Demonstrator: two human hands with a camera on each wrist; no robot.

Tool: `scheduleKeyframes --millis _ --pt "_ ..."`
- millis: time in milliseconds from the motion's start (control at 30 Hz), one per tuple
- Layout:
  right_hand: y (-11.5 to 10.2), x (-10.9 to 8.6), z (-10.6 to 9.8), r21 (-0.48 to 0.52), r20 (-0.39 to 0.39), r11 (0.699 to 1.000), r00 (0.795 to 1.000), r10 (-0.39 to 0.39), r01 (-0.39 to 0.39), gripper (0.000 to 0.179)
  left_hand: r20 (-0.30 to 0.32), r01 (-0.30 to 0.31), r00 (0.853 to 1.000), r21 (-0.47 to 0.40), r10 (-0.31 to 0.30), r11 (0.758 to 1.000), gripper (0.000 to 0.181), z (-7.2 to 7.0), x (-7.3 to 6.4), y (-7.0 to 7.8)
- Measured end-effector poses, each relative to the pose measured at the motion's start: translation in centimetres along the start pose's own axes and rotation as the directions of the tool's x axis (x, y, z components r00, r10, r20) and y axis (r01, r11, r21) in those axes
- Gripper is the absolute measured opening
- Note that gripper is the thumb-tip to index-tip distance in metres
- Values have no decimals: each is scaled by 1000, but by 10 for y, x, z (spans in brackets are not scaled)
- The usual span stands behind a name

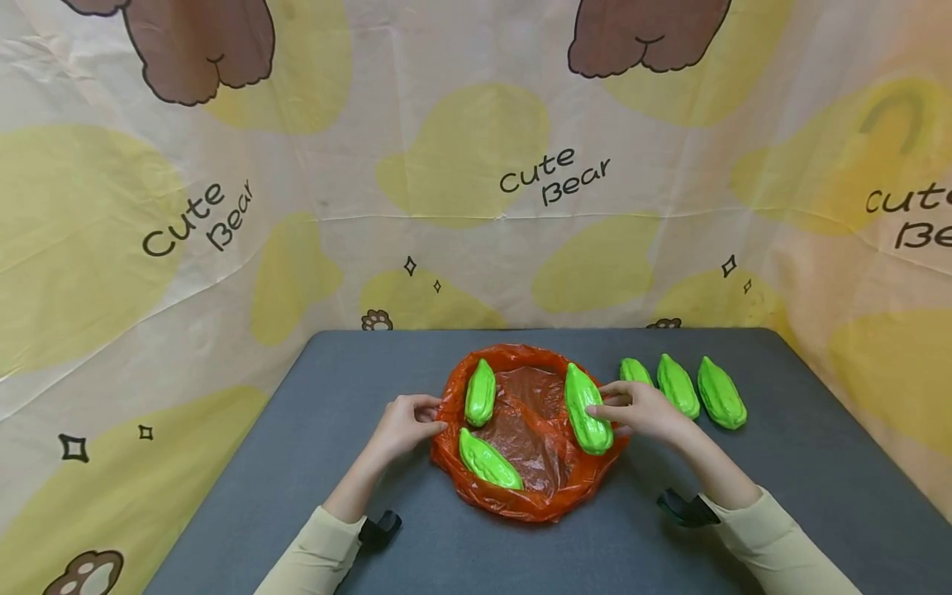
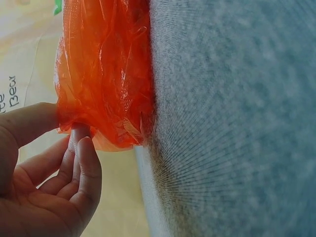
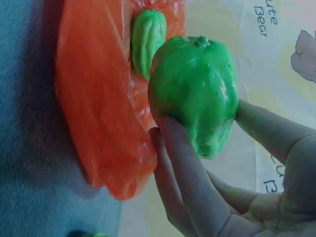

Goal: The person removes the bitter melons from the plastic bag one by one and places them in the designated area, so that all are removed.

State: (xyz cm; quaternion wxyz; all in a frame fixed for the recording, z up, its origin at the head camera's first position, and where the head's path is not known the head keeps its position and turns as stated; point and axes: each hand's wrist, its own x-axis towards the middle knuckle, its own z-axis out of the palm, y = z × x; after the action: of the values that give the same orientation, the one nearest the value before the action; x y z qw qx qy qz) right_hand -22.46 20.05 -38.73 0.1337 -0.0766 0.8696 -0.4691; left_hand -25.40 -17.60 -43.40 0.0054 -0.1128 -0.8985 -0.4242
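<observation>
Clock directions are taken on the dial of the red plastic bag [image 1: 521, 506], as seen in the head view. The bag sits mouth up on the grey table [image 1: 290, 463], its edge folded down into a thick rim.

At nine o'clock, the left hand [image 1: 405, 426] pinches the rim, thumb and fingers closed on the film from either side. A dark strap [image 1: 381, 530] is at its wrist, below a cream sleeve [image 1: 316, 552].

Inside the bag lie two ridged items: an upper green vegetable [image 1: 480, 393] at ten o'clock and a lower green vegetable [image 1: 489, 460] at eight.

Near three o'clock, the right hand [image 1: 645, 409] grips a third green vegetable [image 1: 586, 411] over the rim, thumb on one side, fingers on the other. Whether this item touches the bag cannot be told.

Outside the bag, between two and three o'clock, three spare vegetables [image 1: 678, 387] stand in a row on the table; the leftmost is partly hidden by the right hand.
</observation>
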Motion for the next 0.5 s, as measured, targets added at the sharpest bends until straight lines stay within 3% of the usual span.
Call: scheduleKeyframes --millis 500 --pt "10 -20 -20 -48 -28 999 1000 10 -11 72 4 8 1000 -3 -8 1000 32 0 0 1"
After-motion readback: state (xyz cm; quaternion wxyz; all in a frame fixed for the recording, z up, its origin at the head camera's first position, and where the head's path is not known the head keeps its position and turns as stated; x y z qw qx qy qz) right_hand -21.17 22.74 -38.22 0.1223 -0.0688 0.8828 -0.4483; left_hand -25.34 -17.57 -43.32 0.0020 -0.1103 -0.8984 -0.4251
